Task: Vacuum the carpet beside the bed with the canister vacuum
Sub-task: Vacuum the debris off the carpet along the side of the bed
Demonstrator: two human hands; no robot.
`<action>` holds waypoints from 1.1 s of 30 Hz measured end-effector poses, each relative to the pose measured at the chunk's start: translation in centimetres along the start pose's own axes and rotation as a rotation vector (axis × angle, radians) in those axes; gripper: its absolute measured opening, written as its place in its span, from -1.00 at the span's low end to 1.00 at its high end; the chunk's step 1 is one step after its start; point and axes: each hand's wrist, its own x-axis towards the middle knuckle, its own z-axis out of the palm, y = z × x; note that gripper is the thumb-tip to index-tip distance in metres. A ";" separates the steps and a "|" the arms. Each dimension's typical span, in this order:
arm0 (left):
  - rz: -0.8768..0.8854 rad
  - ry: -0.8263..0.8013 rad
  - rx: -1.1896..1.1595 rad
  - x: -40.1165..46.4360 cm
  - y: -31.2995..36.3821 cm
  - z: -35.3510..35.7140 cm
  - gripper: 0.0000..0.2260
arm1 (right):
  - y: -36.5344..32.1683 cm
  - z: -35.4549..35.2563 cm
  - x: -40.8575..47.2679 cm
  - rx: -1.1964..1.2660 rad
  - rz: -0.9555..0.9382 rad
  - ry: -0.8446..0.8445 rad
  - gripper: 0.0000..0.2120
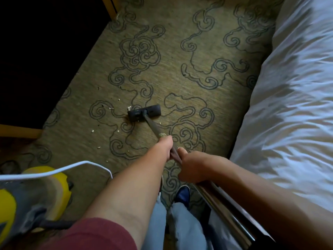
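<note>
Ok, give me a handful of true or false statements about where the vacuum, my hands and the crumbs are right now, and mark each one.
1. Both hands grip the wand: the left hand further down, the right hand nearer the body. True.
2. The floor head is lifted off the carpet. False: it sits flat on the carpet.
3. Pale crumbs lie on the carpet to the left of the floor head. True.
4. The bed lies on the left of the view. False: its white bedding fills the right side.
5. The yellow canister stands at the lower left, with a white cable running above it. True.
</note>
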 end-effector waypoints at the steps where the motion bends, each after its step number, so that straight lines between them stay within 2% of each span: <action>1: 0.002 -0.001 -0.008 -0.3 -0.5 -0.2 -0.68 | -0.3 0.4 -0.3 -0.007 0.005 -0.010 -0.14; 4: 0.004 -0.007 -0.037 -0.9 -1.4 -0.9 -0.62 | -1.3 1.0 -1.2 -0.025 0.008 -0.026 -0.13; 9: -0.069 -0.008 -0.027 -1.4 -3.9 -1.8 -0.65 | -2.7 3.8 -2.3 -0.066 0.036 -0.038 -0.11; 15: -0.024 -0.004 -0.052 -2.0 -8.2 -1.5 -0.58 | -2.5 8.6 -3.3 -0.030 0.142 -0.004 -0.06; 27: 0.060 0.083 -0.085 -2.1 -20.3 0.6 -0.52 | 0.8 18.6 -8.0 -0.023 0.078 0.027 -0.06; 33: 0.082 0.105 -0.155 -0.9 -21.7 0.1 -0.53 | 1.0 20.2 -7.5 0.005 0.039 0.084 -0.06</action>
